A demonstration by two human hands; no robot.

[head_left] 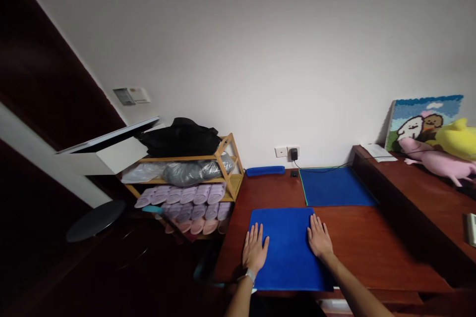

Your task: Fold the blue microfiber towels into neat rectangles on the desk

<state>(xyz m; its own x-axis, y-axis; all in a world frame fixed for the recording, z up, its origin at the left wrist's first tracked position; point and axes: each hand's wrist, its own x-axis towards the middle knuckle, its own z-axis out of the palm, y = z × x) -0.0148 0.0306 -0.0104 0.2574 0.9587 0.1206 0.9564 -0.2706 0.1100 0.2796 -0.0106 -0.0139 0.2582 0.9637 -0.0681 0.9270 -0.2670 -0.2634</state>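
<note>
A bright blue cloth (288,252) lies spread flat on the reddish-brown wooden table (372,242), its near edge at the table's front. My left hand (255,248) rests flat on its left side, fingers stretched out, a watch on the wrist. On the right side of the cloth my right hand (320,237) lies palm down, fingers extended along the edge. Neither hand grips anything. Farther back lies a second blue cloth (334,186) with a green edge. Against the wall is a narrow folded blue cloth (265,171).
Left of the table stands a wooden rack (232,168) with slippers (186,194), wrapped bags and a black bag (182,138). A stool (95,220) is beyond it. A black plug (293,154) trails a cable over the back. Plush toys (439,158) sit on the raised right ledge.
</note>
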